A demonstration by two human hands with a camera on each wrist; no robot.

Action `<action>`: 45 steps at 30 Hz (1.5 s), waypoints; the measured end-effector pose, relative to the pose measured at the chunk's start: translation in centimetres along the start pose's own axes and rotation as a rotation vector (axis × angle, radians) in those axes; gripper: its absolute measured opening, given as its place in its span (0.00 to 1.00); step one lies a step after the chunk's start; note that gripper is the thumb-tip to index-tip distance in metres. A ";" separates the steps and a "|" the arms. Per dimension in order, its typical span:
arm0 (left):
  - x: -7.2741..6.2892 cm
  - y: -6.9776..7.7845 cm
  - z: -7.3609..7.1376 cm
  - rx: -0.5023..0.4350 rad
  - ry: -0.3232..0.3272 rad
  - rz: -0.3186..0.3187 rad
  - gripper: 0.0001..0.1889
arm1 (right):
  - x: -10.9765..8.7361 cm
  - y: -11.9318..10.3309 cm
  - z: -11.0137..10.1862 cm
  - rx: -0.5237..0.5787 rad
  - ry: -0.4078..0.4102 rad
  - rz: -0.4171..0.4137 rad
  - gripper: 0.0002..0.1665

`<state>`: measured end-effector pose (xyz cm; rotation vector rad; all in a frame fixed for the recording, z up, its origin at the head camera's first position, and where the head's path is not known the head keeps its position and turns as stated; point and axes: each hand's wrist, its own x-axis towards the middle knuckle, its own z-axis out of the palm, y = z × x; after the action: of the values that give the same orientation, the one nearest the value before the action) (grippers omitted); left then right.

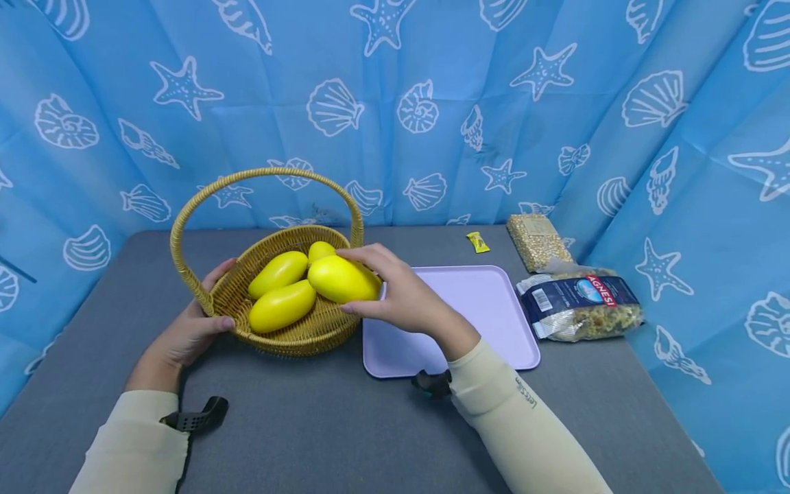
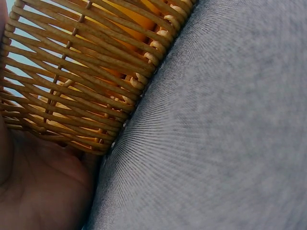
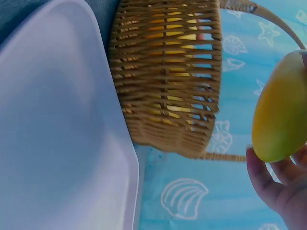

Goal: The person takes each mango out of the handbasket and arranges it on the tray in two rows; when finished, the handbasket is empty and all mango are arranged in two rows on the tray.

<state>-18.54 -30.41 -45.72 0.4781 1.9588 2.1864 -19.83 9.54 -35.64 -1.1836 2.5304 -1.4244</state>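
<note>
My left hand (image 1: pixel 194 326) grips the left side of a wicker basket (image 1: pixel 333 336), thumb over the rim and the other fingers behind the wall. In the left wrist view its palm (image 2: pixel 45 187) lies against the weave. My right hand (image 1: pixel 407 291) holds a yellow mango (image 1: pixel 343 278) between thumb and fingers at the basket's right rim. From the right wrist, this mango (image 3: pixel 280 108) shows raised above the rim level, fingertips around its lower end. Three more mangoes lie in the basket, one (image 1: pixel 280 307) in front, one (image 1: pixel 279 273) behind it and one (image 1: pixel 321 251) partly hidden at the back.
A lilac tray (image 1: pixel 494 295) lies right of the basket, below my right forearm. Beyond it are a small yellow wrapped packet (image 1: pixel 478 242), a bag of pale kernels (image 1: pixel 538 241) and an Agnesi pasta bag (image 1: pixel 580 305). The basket's tall handle (image 1: pixel 265 171) arches above. A blue curtain (image 1: pixel 382 137) hangs behind the table.
</note>
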 end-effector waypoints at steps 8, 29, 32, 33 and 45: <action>0.1 0.1 0.0 0.002 -0.004 0.036 0.54 | -1.7 0.5 -2.3 0.019 0.153 0.018 0.45; 0.0 0.0 -0.1 0.007 -0.006 0.012 0.54 | -2.2 5.4 -3.5 -0.177 0.180 0.400 0.46; 0.0 0.0 -0.1 0.007 -0.010 0.017 0.54 | -2.2 6.0 -3.3 -0.249 0.105 0.463 0.46; 0.0 0.0 -0.1 0.007 -0.011 0.019 0.54 | -2.2 6.2 -3.3 -0.274 0.076 0.481 0.46; 0.0 0.0 0.1 0.007 -0.007 0.013 0.55 | -2.3 6.9 -2.4 -0.404 -0.065 0.631 0.44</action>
<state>-18.52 -30.34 -45.72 0.5006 1.9662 2.1829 -23.22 14.79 -40.05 -0.3486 2.8369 -0.7428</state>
